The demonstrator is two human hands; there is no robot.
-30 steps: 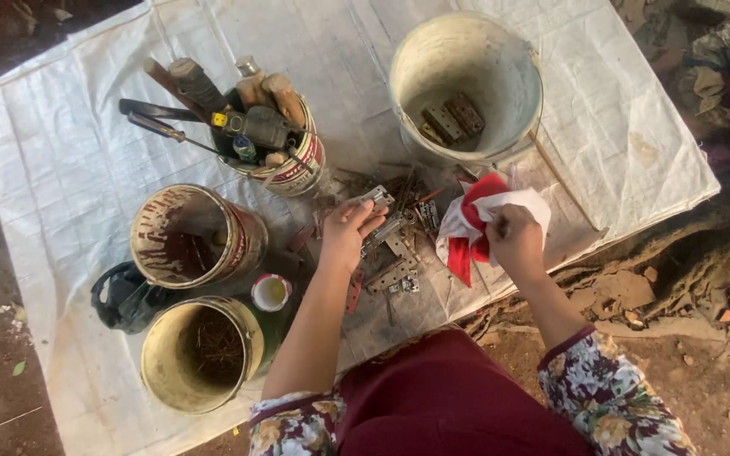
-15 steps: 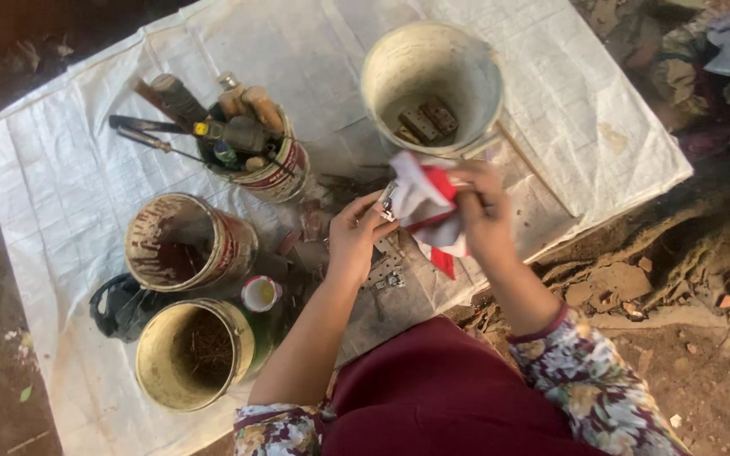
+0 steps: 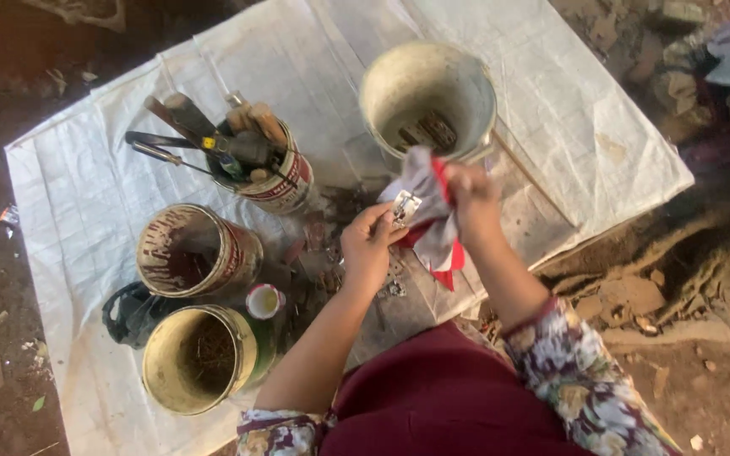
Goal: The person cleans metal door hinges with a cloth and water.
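Tins at left: a stained tin [image 3: 198, 251], a yellow can [image 3: 203, 358] and a tin of tools [image 3: 257, 160] stand on the white sheet [image 3: 95, 194], well clear of the hands.
Left hand: the left hand [image 3: 369, 245] pinches a small metal piece [image 3: 405, 205] between thumb and fingertips, raised above the scattered metal bits [image 3: 390, 283].
Cloth: the red and white rag [image 3: 429, 215] touches the piece and hangs below it.
Right hand: the right hand [image 3: 471, 196] is closed around the rag, bunching it against the piece, just in front of the pale bucket [image 3: 428, 97].
Doing it well: keep the pinch on the edges so the faces stay free; rub with a tight fold of rag.
Change from half a second ago: hands and rag sit much as they did, the rag now gathered closer over the piece.
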